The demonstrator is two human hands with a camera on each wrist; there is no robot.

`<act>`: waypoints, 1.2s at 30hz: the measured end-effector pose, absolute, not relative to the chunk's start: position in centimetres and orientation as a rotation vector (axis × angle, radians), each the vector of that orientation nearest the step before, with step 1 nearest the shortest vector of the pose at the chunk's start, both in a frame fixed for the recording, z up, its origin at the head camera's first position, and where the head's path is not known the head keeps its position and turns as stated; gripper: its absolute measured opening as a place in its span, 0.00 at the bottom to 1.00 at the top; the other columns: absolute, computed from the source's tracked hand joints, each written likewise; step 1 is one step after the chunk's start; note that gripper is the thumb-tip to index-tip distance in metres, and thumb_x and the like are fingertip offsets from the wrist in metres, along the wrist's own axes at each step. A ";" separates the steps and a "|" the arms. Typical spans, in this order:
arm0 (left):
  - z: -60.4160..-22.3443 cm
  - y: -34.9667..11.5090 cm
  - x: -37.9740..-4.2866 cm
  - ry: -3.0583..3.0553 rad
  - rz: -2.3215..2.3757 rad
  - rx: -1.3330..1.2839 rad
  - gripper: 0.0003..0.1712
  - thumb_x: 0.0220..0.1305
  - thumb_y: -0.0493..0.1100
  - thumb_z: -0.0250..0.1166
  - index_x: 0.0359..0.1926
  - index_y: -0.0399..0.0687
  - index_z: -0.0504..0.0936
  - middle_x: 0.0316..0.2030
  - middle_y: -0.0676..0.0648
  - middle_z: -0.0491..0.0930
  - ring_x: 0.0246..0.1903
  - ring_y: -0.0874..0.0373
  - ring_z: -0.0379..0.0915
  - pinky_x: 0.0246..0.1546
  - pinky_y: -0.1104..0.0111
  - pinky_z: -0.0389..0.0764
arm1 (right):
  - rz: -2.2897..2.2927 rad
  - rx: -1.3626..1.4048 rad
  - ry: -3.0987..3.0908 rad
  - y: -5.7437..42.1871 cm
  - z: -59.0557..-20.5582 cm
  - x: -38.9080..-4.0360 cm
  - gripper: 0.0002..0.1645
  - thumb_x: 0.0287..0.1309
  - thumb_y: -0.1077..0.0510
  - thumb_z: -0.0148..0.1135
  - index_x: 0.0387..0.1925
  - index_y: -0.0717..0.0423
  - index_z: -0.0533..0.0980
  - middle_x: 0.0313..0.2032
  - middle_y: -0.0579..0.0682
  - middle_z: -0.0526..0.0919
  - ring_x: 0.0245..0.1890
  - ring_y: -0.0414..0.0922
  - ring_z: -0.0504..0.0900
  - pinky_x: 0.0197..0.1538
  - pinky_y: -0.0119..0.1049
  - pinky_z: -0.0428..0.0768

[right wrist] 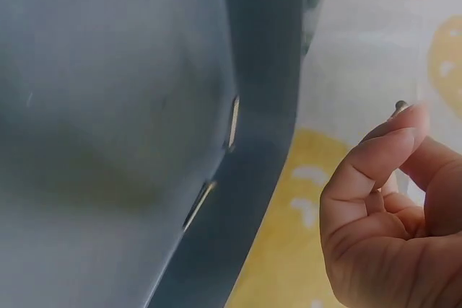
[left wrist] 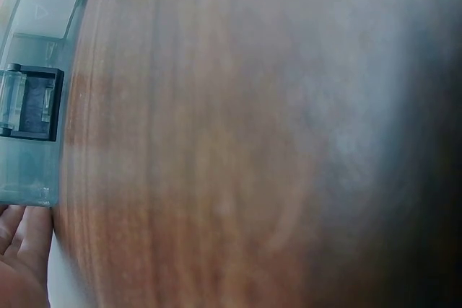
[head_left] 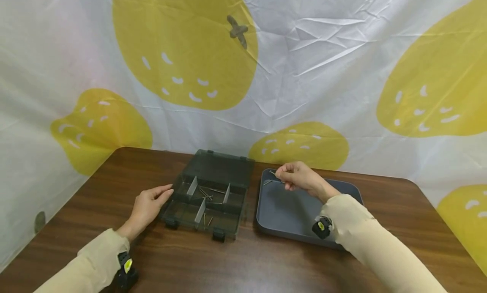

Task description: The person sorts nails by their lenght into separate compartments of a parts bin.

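My right hand (head_left: 300,177) is raised over the far left corner of a dark grey tray (head_left: 293,217). Its thumb and forefinger pinch a screw (right wrist: 399,108), whose head pokes out past the fingertips. Two more screws (right wrist: 232,124) lie along the tray's inner edge in the right wrist view. To the left is a smoky clear compartment box (head_left: 179,210) with its lid (head_left: 218,168) swung back. Several screws (head_left: 206,194) lie in its middle far section, and a few in the near right one. My left hand (head_left: 146,208) touches the box's left side with fairly straight fingers.
Both containers stand on a brown wood-grain table (head_left: 247,267). White dividers (head_left: 200,210) split the box, and black latches (head_left: 218,236) stick out at its front. Behind the table hangs a white cloth (head_left: 304,73) with yellow fruit prints.
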State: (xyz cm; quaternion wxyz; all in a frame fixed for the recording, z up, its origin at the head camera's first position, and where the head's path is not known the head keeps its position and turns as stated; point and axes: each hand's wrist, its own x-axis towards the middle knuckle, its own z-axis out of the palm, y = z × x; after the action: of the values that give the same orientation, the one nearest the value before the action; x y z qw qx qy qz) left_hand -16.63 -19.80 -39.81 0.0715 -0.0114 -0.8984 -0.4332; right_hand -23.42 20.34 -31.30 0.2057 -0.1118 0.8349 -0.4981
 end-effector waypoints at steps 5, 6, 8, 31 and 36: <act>-39.8 -19.7 -16.7 -2.692 -1.286 -0.040 0.23 0.70 0.48 0.55 0.58 0.37 0.76 0.55 0.36 0.75 0.55 0.40 0.72 0.51 0.49 0.75 | -1.461 -0.324 2.258 18.3 -31.1 -22.5 0.15 0.69 0.59 0.50 0.46 0.70 0.72 0.18 0.43 0.73 0.17 0.34 0.73 0.25 0.26 0.74; -39.8 -19.7 -16.7 -2.690 -1.285 -0.040 0.23 0.69 0.48 0.55 0.58 0.37 0.76 0.55 0.36 0.75 0.55 0.40 0.72 0.51 0.49 0.75 | -1.477 -0.325 2.242 17.9 -31.1 -22.3 0.15 0.69 0.59 0.50 0.45 0.69 0.72 0.17 0.43 0.73 0.17 0.34 0.73 0.24 0.26 0.74; -39.8 -19.7 -16.7 -2.687 -1.282 -0.039 0.23 0.69 0.48 0.55 0.58 0.37 0.76 0.55 0.36 0.75 0.55 0.40 0.72 0.51 0.49 0.75 | -1.506 -0.326 2.210 16.8 -31.3 -21.9 0.13 0.68 0.60 0.50 0.44 0.69 0.72 0.17 0.44 0.73 0.16 0.34 0.72 0.23 0.25 0.73; -40.1 -19.9 -16.8 -2.683 -1.280 -0.045 0.23 0.69 0.47 0.56 0.58 0.37 0.76 0.55 0.36 0.76 0.55 0.41 0.72 0.52 0.49 0.74 | -1.490 -0.426 2.091 8.1 -34.3 -18.5 0.12 0.64 0.66 0.52 0.40 0.76 0.74 0.18 0.47 0.74 0.14 0.33 0.73 0.20 0.23 0.73; -40.0 -19.9 -16.8 -2.682 -1.285 -0.047 0.23 0.69 0.47 0.56 0.58 0.37 0.76 0.55 0.36 0.75 0.55 0.40 0.72 0.52 0.49 0.74 | -1.473 -0.428 2.088 7.4 -34.7 -18.1 0.13 0.64 0.67 0.51 0.42 0.77 0.73 0.18 0.46 0.73 0.13 0.32 0.73 0.19 0.23 0.72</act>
State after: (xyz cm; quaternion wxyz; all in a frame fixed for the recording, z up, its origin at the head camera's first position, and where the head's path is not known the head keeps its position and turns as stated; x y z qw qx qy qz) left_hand -16.85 -19.89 -40.03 0.0832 -0.0158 -0.8986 -0.4306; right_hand -18.14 7.38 -34.73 0.2719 -0.1589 0.7755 -0.5472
